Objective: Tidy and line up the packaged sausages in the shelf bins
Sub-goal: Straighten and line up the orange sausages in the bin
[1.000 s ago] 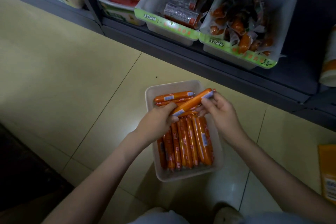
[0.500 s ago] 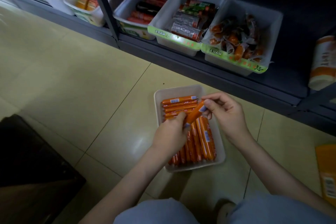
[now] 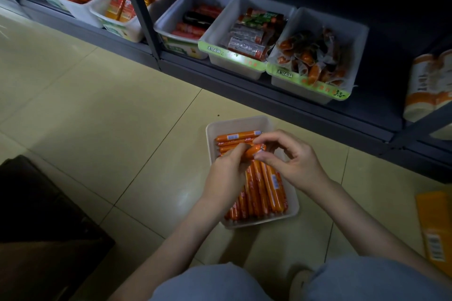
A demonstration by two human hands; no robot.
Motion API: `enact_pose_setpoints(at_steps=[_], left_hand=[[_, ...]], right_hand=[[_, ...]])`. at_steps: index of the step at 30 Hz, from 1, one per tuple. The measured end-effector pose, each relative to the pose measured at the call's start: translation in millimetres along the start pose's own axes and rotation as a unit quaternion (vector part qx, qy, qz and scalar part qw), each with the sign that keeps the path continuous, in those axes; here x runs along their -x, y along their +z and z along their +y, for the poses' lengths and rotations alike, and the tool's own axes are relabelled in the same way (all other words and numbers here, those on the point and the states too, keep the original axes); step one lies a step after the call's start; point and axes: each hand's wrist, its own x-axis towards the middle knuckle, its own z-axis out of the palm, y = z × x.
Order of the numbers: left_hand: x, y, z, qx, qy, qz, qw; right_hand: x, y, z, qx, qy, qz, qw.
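Observation:
A white bin (image 3: 293, 205) sits on the tiled floor, filled with orange packaged sausages (image 3: 267, 188). Most lie lengthwise in a row; a few lie crosswise at the far end (image 3: 238, 136). My left hand (image 3: 227, 173) and my right hand (image 3: 291, 159) both pinch one orange sausage (image 3: 255, 149) above the bin's far half, each at one end. Most of that sausage is hidden by my fingers.
The low shelf holds white bins: red and black sausages (image 3: 195, 23), clear-packed sausages (image 3: 252, 34), small wrapped sausages (image 3: 315, 56). Orange-white packs (image 3: 428, 85) stand at the right. A yellow box (image 3: 435, 225) lies on the floor right, a dark object (image 3: 36, 222) left.
The held sausage has swung from a long diagonal to a short, nearly end-on pose between my hands. The camera has pulled back and tilted, showing more shelf bins to the left.

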Motion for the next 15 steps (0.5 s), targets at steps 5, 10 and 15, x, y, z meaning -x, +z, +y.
enact_pose_setpoints(at_steps=[5, 10, 15], left_hand=[[-5, -2, 9, 0.054, 0.022, 0.003, 0.998], [-11, -6, 18, 0.221, -0.069, -0.046, 0.972], [-19, -7, 20, 0.59, -0.223, -0.088, 0.771]], right_hand=[[2, 1, 11, 0.076, -0.019, 0.041, 0.996], [5, 1, 17, 0.093, -0.005, 0.054, 0.994], [5, -2, 16, 0.064, -0.012, 0.017, 0.998]])
